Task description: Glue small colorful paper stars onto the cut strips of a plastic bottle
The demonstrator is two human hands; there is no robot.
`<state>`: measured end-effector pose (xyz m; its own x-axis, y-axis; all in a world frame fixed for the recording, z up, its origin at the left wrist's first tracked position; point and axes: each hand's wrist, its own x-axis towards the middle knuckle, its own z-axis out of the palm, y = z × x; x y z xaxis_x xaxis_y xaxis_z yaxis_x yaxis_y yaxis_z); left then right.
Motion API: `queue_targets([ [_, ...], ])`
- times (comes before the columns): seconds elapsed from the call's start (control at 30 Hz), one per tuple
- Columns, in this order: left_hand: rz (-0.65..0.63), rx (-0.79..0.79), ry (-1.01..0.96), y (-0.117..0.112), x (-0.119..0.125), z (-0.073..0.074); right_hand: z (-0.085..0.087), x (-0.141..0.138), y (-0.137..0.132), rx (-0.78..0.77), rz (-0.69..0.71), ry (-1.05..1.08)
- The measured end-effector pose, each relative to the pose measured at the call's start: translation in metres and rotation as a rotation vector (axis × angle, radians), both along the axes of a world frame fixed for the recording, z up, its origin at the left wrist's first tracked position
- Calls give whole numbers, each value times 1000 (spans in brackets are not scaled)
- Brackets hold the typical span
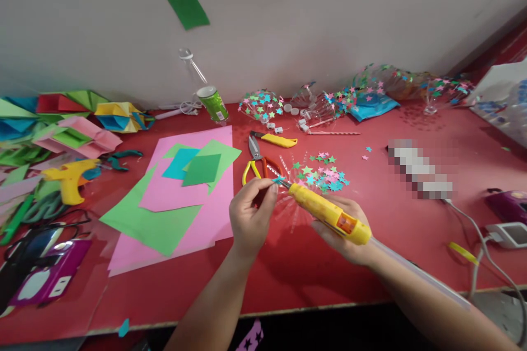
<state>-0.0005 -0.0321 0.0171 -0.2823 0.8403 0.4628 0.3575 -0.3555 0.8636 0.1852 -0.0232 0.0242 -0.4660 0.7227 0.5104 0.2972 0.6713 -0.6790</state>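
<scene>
My right hand (pixel 348 225) is wrapped round a yellow hot glue gun (pixel 321 211), with a long clear glue stick (pixel 415 269) running out of its back along my forearm. The gun's nozzle points left towards my left hand (pixel 255 211). Thumb and forefinger of that hand pinch a small blue paper star (pixel 279 179), and the nozzle tip is at it; I cannot tell whether they touch. Just beyond lies a pile of loose paper stars (pixel 323 173) in pink, green and blue. Clear plastic strips, partly hidden by my hands, spread out below the nozzle.
Pliers with red and yellow handles (pixel 254 148) and a yellow box cutter (pixel 279 140) lie behind my hands. Coloured paper sheets (pixel 173 225) and another yellow glue gun (pixel 69 178) are left. Star-covered plastic pieces (pixel 261 105) and a green can (pixel 212 103) stand by the wall.
</scene>
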Motion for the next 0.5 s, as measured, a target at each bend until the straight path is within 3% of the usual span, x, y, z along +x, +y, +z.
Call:
queue_targets([
  [0.5,-12,1,-3,0,-1,-1,1,3,-1,-66,-10,-109],
])
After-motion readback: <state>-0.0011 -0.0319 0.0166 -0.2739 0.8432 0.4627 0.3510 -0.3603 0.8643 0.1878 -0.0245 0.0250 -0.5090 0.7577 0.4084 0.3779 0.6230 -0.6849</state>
